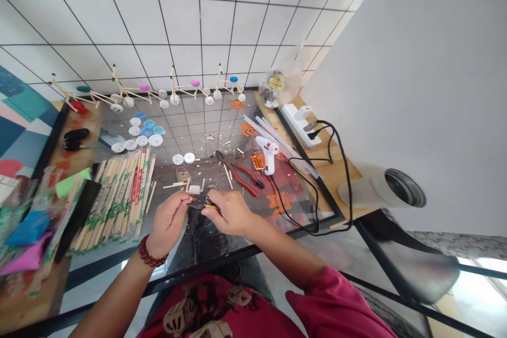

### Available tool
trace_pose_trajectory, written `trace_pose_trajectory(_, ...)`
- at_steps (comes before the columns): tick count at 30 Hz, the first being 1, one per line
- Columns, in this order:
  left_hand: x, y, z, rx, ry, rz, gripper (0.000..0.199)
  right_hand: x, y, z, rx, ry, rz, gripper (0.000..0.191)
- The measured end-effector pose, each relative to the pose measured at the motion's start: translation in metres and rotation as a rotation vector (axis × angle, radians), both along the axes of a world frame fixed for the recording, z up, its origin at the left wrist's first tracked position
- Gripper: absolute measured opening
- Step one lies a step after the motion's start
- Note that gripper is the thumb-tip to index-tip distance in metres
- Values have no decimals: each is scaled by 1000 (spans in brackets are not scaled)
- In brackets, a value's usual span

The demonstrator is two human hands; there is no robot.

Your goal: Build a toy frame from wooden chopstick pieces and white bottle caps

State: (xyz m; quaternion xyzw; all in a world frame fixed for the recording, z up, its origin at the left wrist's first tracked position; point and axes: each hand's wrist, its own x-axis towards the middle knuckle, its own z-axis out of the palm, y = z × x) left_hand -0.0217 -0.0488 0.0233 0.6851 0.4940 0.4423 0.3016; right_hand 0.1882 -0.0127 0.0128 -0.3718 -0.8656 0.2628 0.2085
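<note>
My left hand (171, 216), with a red bead bracelet at the wrist, is closed in a pinch over the dark glass tabletop. What its fingertips hold is too small to make out. Close against it, my right hand (229, 211) grips a small tool with a dark, narrow end and a yellow edge (211, 206); its exact kind is unclear. The tool's end reaches the left fingertips. Just beyond the hands lie a small white cylinder (194, 189) and short wooden stick pieces (174, 185). Red-handled pliers (247, 179) rest past my right hand.
A white glue gun (269, 154) stands to the right, its cord running toward a power strip (300, 124). Bundled chopsticks (114, 195) lie left. White and blue bottle caps (141, 140) are behind them. Several stick-and-cap models (186, 87) line the back. A tumbler (380, 190) is far right.
</note>
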Motion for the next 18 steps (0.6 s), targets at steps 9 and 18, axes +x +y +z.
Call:
trace_pose_trajectory(9, 2, -3, -1, 44, 87, -9, 18, -1, 0, 0, -13, -112, 2, 42)
trace_pose_trajectory(18, -4, 3, 0, 86, 133, -144, 16, 1, 1, 1, -72, -63, 122, 48)
